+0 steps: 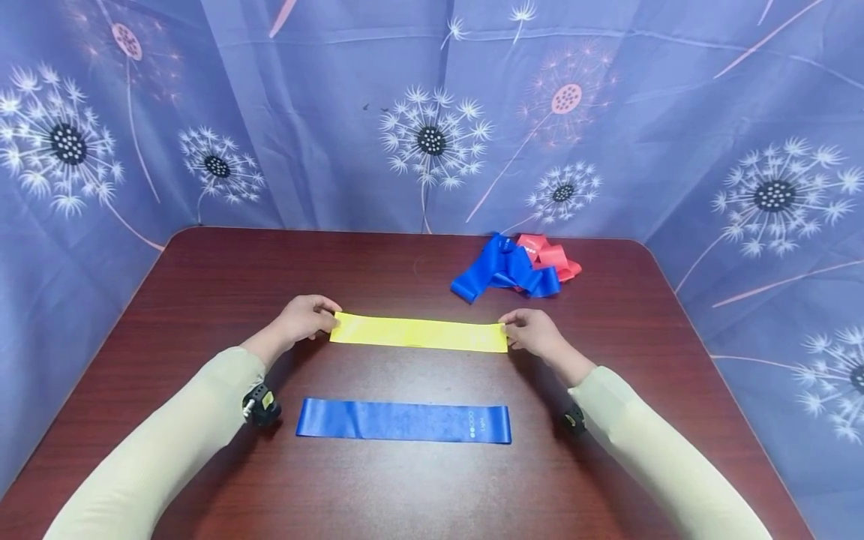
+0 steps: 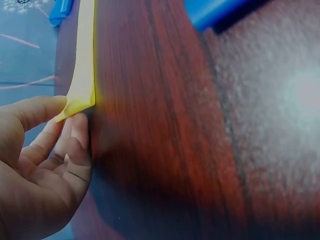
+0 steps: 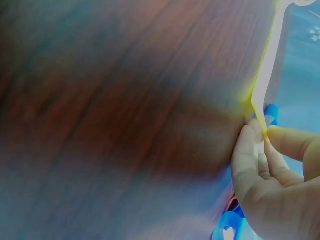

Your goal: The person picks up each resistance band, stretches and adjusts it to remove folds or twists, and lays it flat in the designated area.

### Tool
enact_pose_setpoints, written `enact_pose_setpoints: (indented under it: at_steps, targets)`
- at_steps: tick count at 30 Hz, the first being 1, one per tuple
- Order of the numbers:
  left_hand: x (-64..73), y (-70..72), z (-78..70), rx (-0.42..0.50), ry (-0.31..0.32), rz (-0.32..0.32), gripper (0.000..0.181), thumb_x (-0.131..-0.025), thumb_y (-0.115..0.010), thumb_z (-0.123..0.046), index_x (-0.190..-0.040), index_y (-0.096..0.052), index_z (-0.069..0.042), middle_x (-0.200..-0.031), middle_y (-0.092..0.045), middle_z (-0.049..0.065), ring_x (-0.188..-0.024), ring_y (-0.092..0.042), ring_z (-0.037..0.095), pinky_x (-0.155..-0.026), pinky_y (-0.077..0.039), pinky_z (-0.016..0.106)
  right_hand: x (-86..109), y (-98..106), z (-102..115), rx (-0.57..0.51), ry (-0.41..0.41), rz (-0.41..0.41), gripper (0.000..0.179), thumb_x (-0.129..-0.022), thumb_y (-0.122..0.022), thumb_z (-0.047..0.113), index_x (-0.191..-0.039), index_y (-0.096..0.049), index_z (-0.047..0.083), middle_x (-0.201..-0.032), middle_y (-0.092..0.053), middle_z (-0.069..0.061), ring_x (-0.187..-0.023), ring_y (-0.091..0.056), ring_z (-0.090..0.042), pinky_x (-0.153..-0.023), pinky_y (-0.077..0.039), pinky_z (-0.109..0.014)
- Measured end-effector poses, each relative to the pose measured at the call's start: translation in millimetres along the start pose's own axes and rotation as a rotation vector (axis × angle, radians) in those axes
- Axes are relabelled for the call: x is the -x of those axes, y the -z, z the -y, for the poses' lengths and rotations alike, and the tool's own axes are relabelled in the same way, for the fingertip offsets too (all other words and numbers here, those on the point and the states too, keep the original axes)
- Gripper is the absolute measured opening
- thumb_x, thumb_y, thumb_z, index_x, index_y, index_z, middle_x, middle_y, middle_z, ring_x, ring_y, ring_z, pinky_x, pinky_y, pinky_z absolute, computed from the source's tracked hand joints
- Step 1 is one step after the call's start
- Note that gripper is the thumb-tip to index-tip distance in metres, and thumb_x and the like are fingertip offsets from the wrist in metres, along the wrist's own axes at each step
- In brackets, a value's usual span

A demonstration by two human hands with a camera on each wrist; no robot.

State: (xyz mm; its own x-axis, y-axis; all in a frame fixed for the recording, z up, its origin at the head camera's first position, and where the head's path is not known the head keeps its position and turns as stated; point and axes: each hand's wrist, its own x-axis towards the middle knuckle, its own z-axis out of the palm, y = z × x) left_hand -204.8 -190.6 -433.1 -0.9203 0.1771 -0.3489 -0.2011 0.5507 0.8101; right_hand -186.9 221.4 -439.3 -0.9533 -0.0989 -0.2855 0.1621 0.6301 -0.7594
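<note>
The left hand (image 1: 300,319) pinches one end of a flat yellow rubbery loop band (image 1: 418,332) between thumb and fingers, and the right hand (image 1: 536,334) pinches the other end, the strip running straight between them. Nearer the person, apart from it, a flat blue band with white print (image 1: 405,420) lies on the dark reddish wood-grain bench (image 1: 223,285). Beyond the right hand, crumpled blue bands (image 1: 502,266) touch crumpled red bands (image 1: 553,259).
</note>
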Motion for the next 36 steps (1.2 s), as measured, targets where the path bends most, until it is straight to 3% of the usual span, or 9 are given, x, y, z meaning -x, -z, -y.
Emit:
enact_pose_setpoints:
  at_steps: [3, 8, 13, 23, 36]
  targets:
    - [1.3, 0.6, 0.2, -0.003, 0.0, 0.002, 0.042, -0.087, -0.066, -0.007, -0.125, -0.06, 0.01, -0.089, -0.069, 0.003, -0.072, -0.059, 0.004, -0.063, -0.049, 0.025, 0.4, 0.7, -1.3, -0.012, 0.009, -0.008, 0.025, -0.097, -0.06, 0.002, -0.116, -0.064, -0.013, -0.1, -0.071, -0.027, -0.073, -0.068, -0.013, -0.075, -0.064, -0.035]
    - [2.2, 0.8, 1.3, 0.038, -0.026, -0.015, 0.043, -0.087, -0.065, -0.004, -0.125, -0.059, 0.013, -0.093, -0.07, 0.007, -0.073, -0.061, 0.004, -0.068, -0.054, 0.022, 0.6, 0.4, -1.5, -0.026, 0.021, -0.016, 0.021, -0.094, -0.063, 0.001, -0.11, -0.064, -0.013, -0.096, -0.072, -0.025, -0.07, -0.067, -0.01, -0.073, -0.063, -0.033]
    - [4.3, 0.2, 3.4, 0.088, -0.034, -0.016, 0.043, -0.086, -0.063, 0.0, -0.126, -0.057, 0.015, -0.092, -0.07, 0.007, -0.072, -0.061, 0.002, -0.069, -0.056, 0.019, 3.0, -0.6, -1.7, 0.029, 0.029, -0.036, 0.018, -0.094, -0.065, 0.003, -0.107, -0.067, -0.01, -0.096, -0.073, -0.025, -0.07, -0.067, -0.011, -0.072, -0.063, -0.032]
    - [9.8, 2.3, 8.9, 0.081, -0.029, 0.015, 0.043, -0.086, -0.064, -0.001, -0.126, -0.057, 0.015, -0.09, -0.07, 0.005, -0.074, -0.062, 0.002, -0.069, -0.055, 0.02, 8.4, -2.6, -3.5, 0.123, 0.066, -0.078, 0.015, -0.092, -0.066, 0.003, -0.104, -0.071, -0.005, -0.091, -0.074, -0.022, -0.067, -0.064, -0.015, -0.06, -0.049, -0.025]
    - [14.0, 3.8, 15.9, 0.069, -0.031, 0.022, 0.041, -0.088, -0.066, -0.005, -0.124, -0.058, 0.013, -0.092, -0.07, 0.005, -0.076, -0.066, 0.006, -0.072, -0.056, 0.023, 9.3, -3.7, -0.6, 0.117, 0.043, -0.049, 0.013, -0.093, -0.068, 0.005, -0.102, -0.071, -0.005, -0.094, -0.073, -0.022, -0.069, -0.065, -0.015, -0.065, -0.057, -0.026]
